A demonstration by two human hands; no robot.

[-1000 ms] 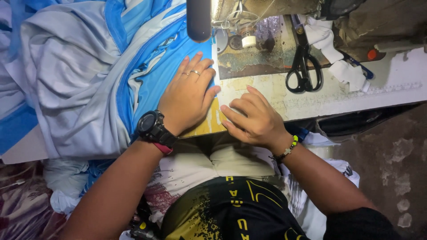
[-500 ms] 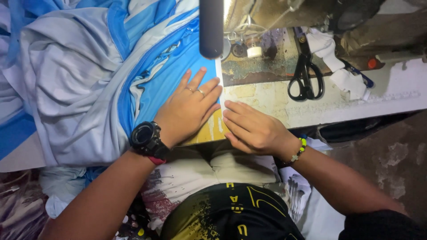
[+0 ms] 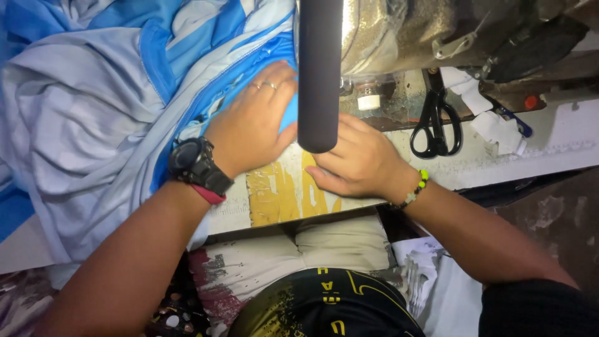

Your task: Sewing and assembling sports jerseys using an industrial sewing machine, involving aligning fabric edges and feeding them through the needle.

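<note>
Hands flat on the work, both of them. My left hand (image 3: 253,125), with rings and a black wristwatch (image 3: 194,165), lies palm down, fingers spread, pressing the blue and white striped jersey fabric (image 3: 93,118) against the worn sewing table with the yellow patch (image 3: 274,193); it grips nothing, just pins. My right hand (image 3: 359,159), with a green and yellow beaded bracelet (image 3: 417,188), also lies open and flat, fingers pointing left toward the fabric edge, just beside the left hand. Whether its fingertips touch cloth I cannot tell, a dark grey cylindrical bar (image 3: 319,68) close to the camera hides that spot.

Key relation: the fabric lies to the left and ahead of my hands, its bulk heaped off to the left, and its bright blue edge runs diagonally from lower left up toward the metallic sewing machine head (image 3: 399,37) at top centre. Left hand is on the fabric and nearer its bulk; right hand is nearer the machine.

Farther right on the table: black-handled scissors (image 3: 437,122), blades pointing away from me, well apart from both hands, and white cloth scraps (image 3: 493,128) beside them. A small clear jar with a white band (image 3: 368,98) stands near the machine base.
</note>
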